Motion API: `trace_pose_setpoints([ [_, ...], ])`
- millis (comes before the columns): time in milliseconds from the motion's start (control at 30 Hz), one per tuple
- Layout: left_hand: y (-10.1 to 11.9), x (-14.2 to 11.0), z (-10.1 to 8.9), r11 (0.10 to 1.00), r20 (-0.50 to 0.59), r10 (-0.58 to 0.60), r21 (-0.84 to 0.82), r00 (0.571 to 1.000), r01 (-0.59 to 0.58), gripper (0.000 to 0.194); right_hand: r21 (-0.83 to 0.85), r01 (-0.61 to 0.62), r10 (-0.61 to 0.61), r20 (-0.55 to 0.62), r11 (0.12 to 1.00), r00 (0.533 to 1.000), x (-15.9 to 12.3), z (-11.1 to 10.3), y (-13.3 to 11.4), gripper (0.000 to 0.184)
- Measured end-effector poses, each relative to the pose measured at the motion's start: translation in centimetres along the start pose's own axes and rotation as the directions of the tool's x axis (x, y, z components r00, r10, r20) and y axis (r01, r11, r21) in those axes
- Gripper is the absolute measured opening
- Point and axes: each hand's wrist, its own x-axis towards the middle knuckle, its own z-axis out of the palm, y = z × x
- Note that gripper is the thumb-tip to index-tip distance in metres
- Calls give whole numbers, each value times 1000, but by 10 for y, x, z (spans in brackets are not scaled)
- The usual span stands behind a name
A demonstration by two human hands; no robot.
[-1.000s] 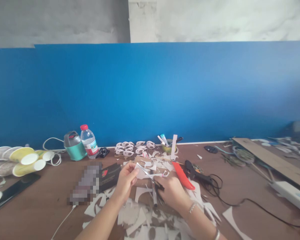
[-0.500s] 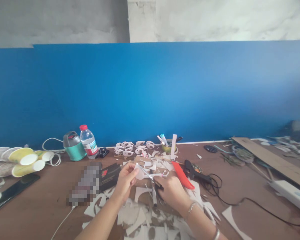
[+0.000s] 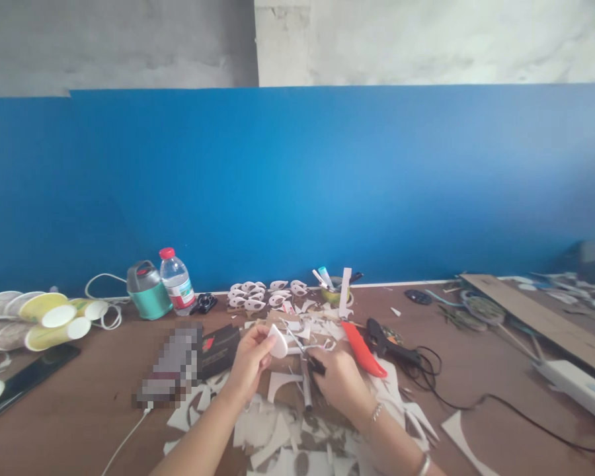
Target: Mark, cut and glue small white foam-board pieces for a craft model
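Note:
Between the thumb and fingers of my left hand (image 3: 252, 354) is a small rounded white paper piece (image 3: 278, 342), tilted up. My right hand (image 3: 338, 377) is wrapped round the dark handles of a pair of scissors (image 3: 297, 340). Their blades point up and left, close to the paper piece but apart from it. Beneath both hands lie many white paper scraps (image 3: 277, 423), heaped across the table. A grey-and-black pen-like stick (image 3: 307, 387) lies just below the scissors.
White cut-out shapes (image 3: 254, 304) sit in rows at the back. A red-handled tool (image 3: 364, 350) and a black glue gun (image 3: 391, 345) with its cable lie right. A bottle (image 3: 178, 284), a teal container (image 3: 149, 297) and stacked paper cups (image 3: 44, 311) stand left. A cardboard strip (image 3: 540, 317) lies far right.
The scissor blades have drawn back rightward from the paper piece. My left hand has turned the piece so its rounded face shows more.

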Motion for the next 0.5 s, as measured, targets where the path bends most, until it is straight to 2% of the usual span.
trace_pose_setpoints([
  [100,0,0,0,1000,11,-6,3,1000,6,32,77,1,2,-47,997,999,0,1,2,31],
  [200,1,-1,1,1000,24,-5,19,1000,5,31,143,55,-47,-62,988,997,-2,1,2,28],
  [500,7,-5,7,997,49,-62,54,997,59,32,201,171,-161,-65,964,985,-3,1,1,20],
])
